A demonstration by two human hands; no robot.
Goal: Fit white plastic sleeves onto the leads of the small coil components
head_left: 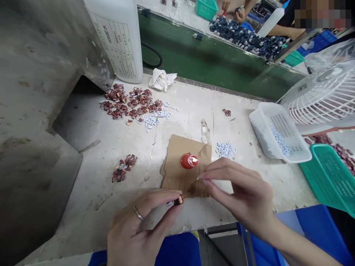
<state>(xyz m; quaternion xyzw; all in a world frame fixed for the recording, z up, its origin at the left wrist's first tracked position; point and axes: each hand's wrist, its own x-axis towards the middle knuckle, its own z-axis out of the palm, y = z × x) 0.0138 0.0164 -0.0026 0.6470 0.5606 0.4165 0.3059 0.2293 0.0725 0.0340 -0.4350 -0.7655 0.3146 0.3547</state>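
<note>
On a scuffed white workbench [91,184], a torn cardboard sheet [174,173] bears a red cap [189,161]. Just beyond the sheet's near edge, the left hand [135,229] pinches a tiny dark-and-tan part [179,200] between thumb and fingertips. The part's long axis runs roughly sideways, its tan end pointing right. The right hand [241,195] is farther off, its slim fingers [219,171] almost closed on nothing visible, the part lying down and left of their tips
</note>
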